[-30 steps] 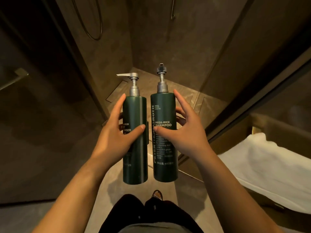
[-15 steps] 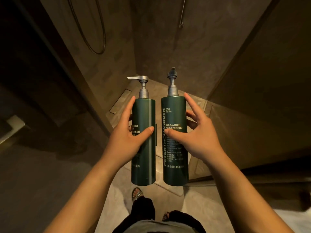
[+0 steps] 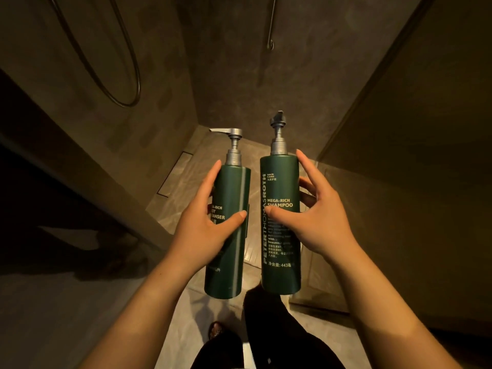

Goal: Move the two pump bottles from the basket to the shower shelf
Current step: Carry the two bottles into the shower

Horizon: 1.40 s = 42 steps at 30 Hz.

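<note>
I hold two tall dark green pump bottles upright in front of me, side by side and slightly apart. My left hand (image 3: 205, 230) grips the body cleanser bottle (image 3: 234, 187), whose silver pump spout points left. My right hand (image 3: 316, 222) grips the shampoo bottle (image 3: 279, 267), which has a silver pump on top. Both bottles hang in the air above the shower floor. No basket and no shelf is in view.
Brown stone shower walls rise ahead, with a looped shower hose (image 3: 127, 83) on the left wall and a thin metal rod (image 3: 271, 30) on the back wall. A floor drain slot (image 3: 174, 174) lies below. A dark door frame edge (image 3: 87, 182) runs at left. My legs and one sandalled foot (image 3: 215, 330) are below.
I have stepped forward toward the shower; the white towel at the right has left the view. Both bottles stay held upright and have shifted slightly right and up in the view.
</note>
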Tool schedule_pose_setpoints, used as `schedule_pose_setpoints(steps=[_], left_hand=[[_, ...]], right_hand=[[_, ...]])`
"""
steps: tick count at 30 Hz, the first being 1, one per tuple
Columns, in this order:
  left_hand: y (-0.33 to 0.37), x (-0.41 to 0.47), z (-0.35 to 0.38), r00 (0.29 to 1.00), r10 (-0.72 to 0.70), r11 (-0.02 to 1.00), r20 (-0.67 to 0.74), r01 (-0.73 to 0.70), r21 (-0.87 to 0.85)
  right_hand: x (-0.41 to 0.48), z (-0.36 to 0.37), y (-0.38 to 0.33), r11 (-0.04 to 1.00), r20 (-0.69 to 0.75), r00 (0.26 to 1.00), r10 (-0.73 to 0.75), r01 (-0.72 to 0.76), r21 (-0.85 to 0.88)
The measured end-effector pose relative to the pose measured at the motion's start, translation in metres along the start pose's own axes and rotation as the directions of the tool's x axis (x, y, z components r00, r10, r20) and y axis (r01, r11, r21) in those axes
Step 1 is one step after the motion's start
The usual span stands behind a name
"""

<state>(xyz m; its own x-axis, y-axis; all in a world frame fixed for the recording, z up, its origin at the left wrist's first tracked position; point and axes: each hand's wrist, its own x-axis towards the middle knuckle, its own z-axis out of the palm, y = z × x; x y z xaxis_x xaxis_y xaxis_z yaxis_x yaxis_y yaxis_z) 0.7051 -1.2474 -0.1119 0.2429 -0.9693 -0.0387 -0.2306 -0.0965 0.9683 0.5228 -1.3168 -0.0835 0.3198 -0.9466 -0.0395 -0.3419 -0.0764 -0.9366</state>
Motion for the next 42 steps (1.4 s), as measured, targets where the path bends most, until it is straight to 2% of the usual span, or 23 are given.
schedule_pose_setpoints(steps=[5, 14, 18, 27, 36, 42], left_hand=[[0.0, 0.053, 0.013, 1.0, -0.02, 0.999, -0.008, 0.02, -0.028], [0.032, 0.154, 0.035, 0.986, 0.094, 0.995, -0.135, -0.09, 0.037], [0.037, 0.18, 0.035, 0.978, 0.086, 0.996, -0.19, -0.084, 0.02], [0.035, 0.256, 0.002, 0.95, 0.077, 0.997, -0.302, -0.079, 0.004], [0.039, 0.383, -0.052, 0.934, 0.111, 0.99, -0.339, -0.134, -0.046], [0.041, 0.419, -0.105, 0.912, 0.139, 0.984, -0.386, -0.173, -0.054]], right_hand=[[0.057, -0.01, 0.005, 0.999, 0.025, 1.0, -0.015, 0.014, 0.037], [0.167, -0.055, 0.0, 0.995, 0.052, 0.994, -0.097, 0.095, 0.041], [0.202, -0.058, -0.004, 0.991, 0.096, 0.987, -0.125, 0.121, 0.051], [0.291, -0.025, -0.021, 0.983, 0.229, 0.956, -0.185, 0.174, 0.067], [0.413, 0.009, -0.055, 0.969, 0.259, 0.934, -0.248, 0.243, 0.05], [0.476, 0.058, -0.082, 0.941, 0.279, 0.899, -0.338, 0.312, 0.134]])
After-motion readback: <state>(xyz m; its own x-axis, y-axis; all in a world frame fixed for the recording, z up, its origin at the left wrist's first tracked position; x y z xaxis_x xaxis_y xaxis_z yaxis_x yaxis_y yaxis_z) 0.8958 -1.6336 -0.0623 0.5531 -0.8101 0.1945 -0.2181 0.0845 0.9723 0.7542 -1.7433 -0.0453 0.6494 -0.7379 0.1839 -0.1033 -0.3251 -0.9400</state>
